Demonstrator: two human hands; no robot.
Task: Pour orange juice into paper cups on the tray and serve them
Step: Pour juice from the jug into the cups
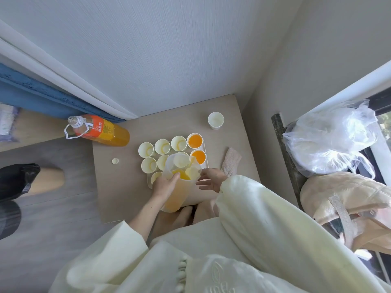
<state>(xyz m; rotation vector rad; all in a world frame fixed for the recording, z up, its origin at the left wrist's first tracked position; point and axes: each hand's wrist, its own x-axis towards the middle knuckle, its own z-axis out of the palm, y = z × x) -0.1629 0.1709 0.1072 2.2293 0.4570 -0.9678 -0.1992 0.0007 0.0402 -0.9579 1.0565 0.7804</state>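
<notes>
- the pitcher (177,195) is gripped by the left hand (165,183) over the tray (205,166), seemingly to reach the unfilled cups (162,146).
- the right hand (211,179) is held with fingers spread just beside it, likely for steadying.

A single wide-angle view worn on the head looks steeply down from close above the left hand (165,183) and right hand (211,179). The tabletop (232,127) spreads beyond them, and the wall (169,60) rises farther off.
</notes>
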